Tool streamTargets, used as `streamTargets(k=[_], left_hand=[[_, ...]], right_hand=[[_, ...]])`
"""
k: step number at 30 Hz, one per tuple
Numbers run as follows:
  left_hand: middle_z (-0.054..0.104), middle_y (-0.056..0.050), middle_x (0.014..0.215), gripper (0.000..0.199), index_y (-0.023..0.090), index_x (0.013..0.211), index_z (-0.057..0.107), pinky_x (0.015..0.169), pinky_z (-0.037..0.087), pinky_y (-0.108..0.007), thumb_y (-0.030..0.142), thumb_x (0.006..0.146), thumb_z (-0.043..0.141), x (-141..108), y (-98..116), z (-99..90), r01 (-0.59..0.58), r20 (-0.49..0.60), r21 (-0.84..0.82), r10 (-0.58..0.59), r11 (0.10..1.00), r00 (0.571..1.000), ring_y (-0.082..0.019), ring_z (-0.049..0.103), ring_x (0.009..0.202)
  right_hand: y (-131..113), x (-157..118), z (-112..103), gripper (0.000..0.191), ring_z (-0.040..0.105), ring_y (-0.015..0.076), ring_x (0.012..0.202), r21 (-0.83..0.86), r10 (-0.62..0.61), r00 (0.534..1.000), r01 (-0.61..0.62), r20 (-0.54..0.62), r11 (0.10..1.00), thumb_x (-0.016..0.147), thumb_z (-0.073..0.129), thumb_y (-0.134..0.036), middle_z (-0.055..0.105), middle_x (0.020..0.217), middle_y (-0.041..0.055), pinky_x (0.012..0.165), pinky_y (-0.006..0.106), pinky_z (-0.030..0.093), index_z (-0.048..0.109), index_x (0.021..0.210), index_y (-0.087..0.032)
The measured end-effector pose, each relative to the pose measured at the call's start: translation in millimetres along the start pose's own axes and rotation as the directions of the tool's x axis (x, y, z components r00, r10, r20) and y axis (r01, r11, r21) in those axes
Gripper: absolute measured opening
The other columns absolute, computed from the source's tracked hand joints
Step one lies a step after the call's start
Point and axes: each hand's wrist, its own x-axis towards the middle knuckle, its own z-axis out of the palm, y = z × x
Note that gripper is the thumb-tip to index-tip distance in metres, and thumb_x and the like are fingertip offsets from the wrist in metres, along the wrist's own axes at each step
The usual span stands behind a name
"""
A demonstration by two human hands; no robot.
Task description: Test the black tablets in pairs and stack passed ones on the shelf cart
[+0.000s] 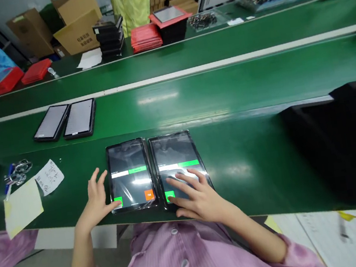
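Two black tablets lie side by side on the green bench in front of me, their screens lit. The left tablet [128, 158] shows a white and green bar, a green button and an orange button. My left hand [96, 201] is at its left edge, fingers spread, with the thumb over the green button. Over the lower part of the right tablet [171, 148] is my right hand [199, 197], fingers stretched out, its thumb near a green button. That hand covers the screen's lower right corner. Neither hand grips anything.
Two more tablets [79, 117] rest on the green belt [218, 87] behind. At left lie a handwritten note [50, 177], a yellowish sheet [23, 208] and small clear items [18, 172]. A large black object [349, 139] stands right. Red pouches [146, 38] and stacked black boxes [110, 36] are across.
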Motion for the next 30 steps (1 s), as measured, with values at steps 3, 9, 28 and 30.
streamTargets(k=[3, 9, 28, 30], left_hand=[[0.007, -0.022, 0.161, 0.108, 0.03, 0.158, -0.002, 0.115, 0.01, -0.072, 0.056, 0.083, 0.071, 19.7, 5.8, -4.1, -0.066, 0.018, 0.082, 0.064, 0.994, 0.998, -0.043, 0.007, 0.151], [0.006, -0.016, 0.167, 0.082, 0.04, 0.154, 0.029, 0.112, 0.001, -0.076, 0.054, 0.085, 0.07, 107.8, 35.4, -13.4, -0.23, 0.196, 0.2, 0.191, 0.952, 0.962, -0.044, 0.007, 0.152], [0.059, -0.022, 0.134, 0.07, 0.024, 0.138, 0.057, 0.113, 0.006, -0.074, 0.073, 0.093, 0.036, 178.8, 83.0, 11.2, -0.347, 0.221, 0.336, 0.285, 0.876, 0.933, -0.041, 0.051, 0.13], [0.059, -0.022, 0.134, 0.075, 0.025, 0.143, 0.052, 0.112, 0.008, -0.075, 0.076, 0.091, 0.036, 177.8, 84.5, 10.9, -0.334, 0.227, 0.328, 0.27, 0.884, 0.936, -0.041, 0.05, 0.131]], right_hand=[[1.2, -2.5, -8.2, 0.042, 0.039, 0.036, 0.136, 0.039, 0.027, 0.999, -0.028, 0.042, 0.999, 0.09, 0.058, -0.065, 0.045, 0.153, 0.0072, 0.117, 0.059, 0.012, 0.075, 0.106, -0.031], [72.8, 4.3, -12.3, 0.044, 0.047, 0.0335, 0.13, 0.248, 0.522, 0.825, -0.471, -0.217, 0.847, 0.097, 0.051, -0.049, 0.052, 0.143, 0.0141, 0.108, 0.057, 0.037, 0.062, 0.134, -0.028], [143.2, -9.8, 31.0, 0.052, 0.07, 0.0265, 0.097, 0.841, 0.927, 0.374, -0.513, 0.037, 0.174, 0.068, 0.08, -0.05, 0.075, 0.102, 0.0104, 0.095, 0.042, 0.054, 0.073, 0.109, -0.02], [144.2, -12.3, 32.9, 0.053, 0.071, 0.0267, 0.096, 0.825, 0.928, 0.371, -0.536, 0.039, 0.18, 0.068, 0.08, -0.051, 0.075, 0.103, 0.0106, 0.093, 0.041, 0.055, 0.073, 0.11, -0.019]])
